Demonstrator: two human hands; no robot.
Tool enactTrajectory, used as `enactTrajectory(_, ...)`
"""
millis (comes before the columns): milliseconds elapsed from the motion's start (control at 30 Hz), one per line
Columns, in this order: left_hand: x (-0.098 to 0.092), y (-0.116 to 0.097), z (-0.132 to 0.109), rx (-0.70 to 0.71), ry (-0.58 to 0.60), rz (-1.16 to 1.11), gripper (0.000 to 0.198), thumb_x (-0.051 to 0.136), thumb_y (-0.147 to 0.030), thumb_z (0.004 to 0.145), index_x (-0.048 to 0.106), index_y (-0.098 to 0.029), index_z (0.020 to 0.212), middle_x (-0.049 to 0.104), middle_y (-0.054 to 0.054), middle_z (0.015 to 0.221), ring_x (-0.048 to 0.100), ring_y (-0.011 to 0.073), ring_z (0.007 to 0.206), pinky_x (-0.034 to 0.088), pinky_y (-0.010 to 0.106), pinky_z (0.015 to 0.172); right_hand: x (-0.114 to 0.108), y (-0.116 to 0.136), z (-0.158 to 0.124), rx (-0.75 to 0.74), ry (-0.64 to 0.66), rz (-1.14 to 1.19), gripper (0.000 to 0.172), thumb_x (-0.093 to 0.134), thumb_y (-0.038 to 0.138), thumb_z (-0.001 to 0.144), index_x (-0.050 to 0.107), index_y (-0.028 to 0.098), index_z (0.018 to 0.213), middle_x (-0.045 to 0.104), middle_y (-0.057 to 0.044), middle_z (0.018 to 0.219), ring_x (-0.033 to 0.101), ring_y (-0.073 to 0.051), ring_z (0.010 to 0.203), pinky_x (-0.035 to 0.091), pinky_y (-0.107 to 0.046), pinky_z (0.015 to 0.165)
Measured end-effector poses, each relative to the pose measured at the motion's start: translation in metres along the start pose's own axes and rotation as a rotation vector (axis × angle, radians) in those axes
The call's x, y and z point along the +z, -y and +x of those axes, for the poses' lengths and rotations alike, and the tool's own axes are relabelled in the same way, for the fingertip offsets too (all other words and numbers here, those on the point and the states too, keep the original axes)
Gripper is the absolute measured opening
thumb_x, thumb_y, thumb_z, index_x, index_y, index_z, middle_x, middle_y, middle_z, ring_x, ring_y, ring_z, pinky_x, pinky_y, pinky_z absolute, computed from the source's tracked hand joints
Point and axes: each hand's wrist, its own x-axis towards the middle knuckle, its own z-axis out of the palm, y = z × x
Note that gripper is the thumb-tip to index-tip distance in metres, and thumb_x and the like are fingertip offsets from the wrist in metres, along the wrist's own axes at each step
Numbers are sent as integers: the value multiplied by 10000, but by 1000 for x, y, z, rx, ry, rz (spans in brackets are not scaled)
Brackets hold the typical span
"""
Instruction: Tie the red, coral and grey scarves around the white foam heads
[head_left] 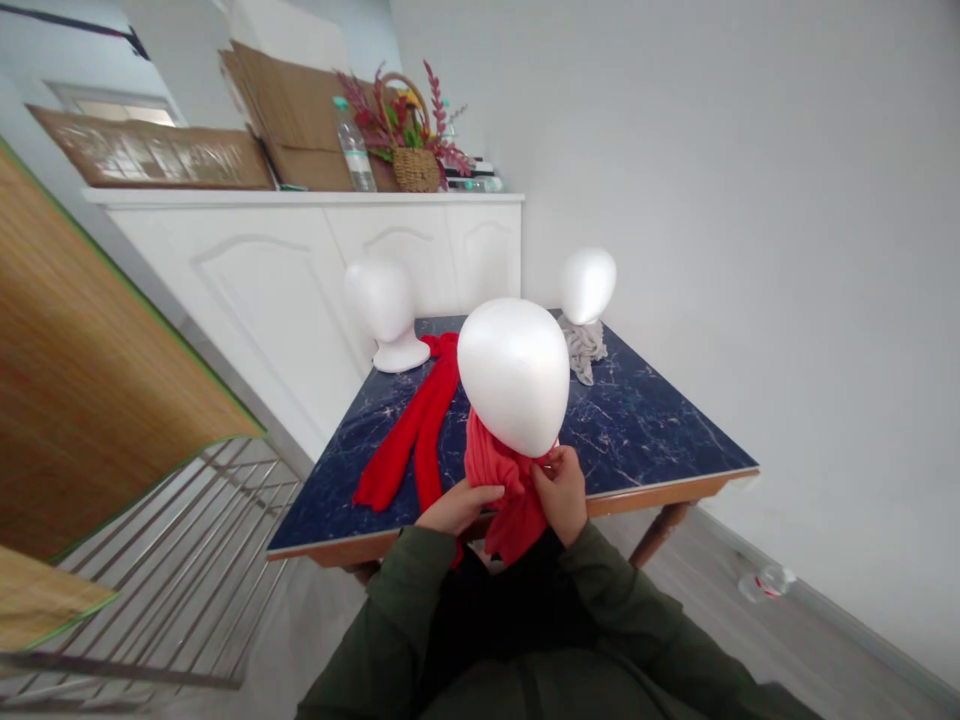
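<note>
A white mannequin head [514, 368] stands at the near edge of the table, with a coral-red scarf [487, 455] wrapped around its neck. One end of this scarf hangs down over the table's edge. My left hand [459, 507] is closed on the scarf's left side, thumb on top and the other fingers partly hidden. On the right, my right hand [564, 492] pinches the scarf just under the head. A bright red scarf [409, 435] lies lengthwise on the table, to the left of the head.
The dark blue marbled table [637, 420] also bears a bare mannequin head [381, 305] at back left and another head [589, 285] with a grey scarf [583, 348] at back right. A metal rack [202, 560] stands left. Behind is a white cabinet [255, 270].
</note>
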Motion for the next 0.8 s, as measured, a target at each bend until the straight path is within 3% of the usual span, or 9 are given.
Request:
enactTrajectory(100, 5, -1, 0, -16, -4, 55, 298, 640, -230, 611, 633, -119, 887, 649, 80, 873, 565, 237, 878, 396, 340, 817, 1, 2, -2, -41, 146, -56, 98, 528, 264, 711, 508, 168, 708, 536, 2, 644, 511, -153, 595, 412, -237, 563)
enactTrajectory(200, 11, -6, -2, -13, -19, 99, 347, 654, -231, 611, 620, -120, 937, 645, 86, 909, 547, 250, 935, 380, 359, 848, -5, 6, -5, -71, 307, -7, 211, 385, 256, 788, 569, 164, 738, 560, -23, 702, 527, -171, 692, 422, -266, 666)
enactTrajectory(300, 15, -10, -4, 12, -15, 94, 394, 661, -253, 615, 604, -129, 985, 632, 92, 961, 531, 252, 974, 360, 366, 880, -16, 13, -8, -174, 439, -24, 278, 317, 205, 765, 592, 169, 741, 560, -39, 796, 514, -185, 818, 398, -293, 780)
enactTrajectory(400, 20, -9, -3, 17, -45, 80, 395, 649, -284, 633, 599, -128, 993, 629, 99, 968, 545, 254, 950, 372, 375, 869, -21, 21, -11, -313, 545, -151, 302, 488, 207, 667, 582, 178, 953, 510, -52, 1004, 441, -218, 985, 332, -339, 887)
enactTrajectory(467, 26, -7, 1, 16, -105, 81, 362, 627, -305, 654, 604, -134, 973, 632, 94, 958, 555, 251, 923, 384, 381, 855, -17, 24, -15, -336, 509, -221, 530, 643, 222, 571, 516, 181, 1085, 475, -65, 1065, 420, -237, 1010, 323, -360, 899)
enactTrajectory(533, 32, -5, 5, 41, -172, 118, 322, 615, -304, 662, 615, -150, 944, 634, 82, 955, 549, 246, 930, 374, 375, 870, -9, 24, -20, -309, 424, -252, 613, 716, 227, 507, 514, 177, 1084, 495, -66, 1019, 450, -240, 960, 358, -357, 862)
enactTrajectory(667, 40, -8, 7, 153, -248, 244, 278, 636, -248, 624, 636, -169, 891, 644, 66, 916, 510, 242, 992, 315, 339, 928, 4, 20, -25, -291, 273, -258, 410, 639, 164, 564, 586, 180, 971, 552, -50, 909, 495, -231, 866, 396, -333, 791)
enactTrajectory(800, 34, -14, -1, 54, -74, 368, 232, 577, -162, 626, 650, -146, 845, 653, 45, 810, 549, 237, 874, 379, 340, 843, 2, 13, -21, -241, 234, -131, 227, 493, 138, 654, 614, 180, 841, 582, -19, 801, 524, -197, 765, 416, -292, 724)
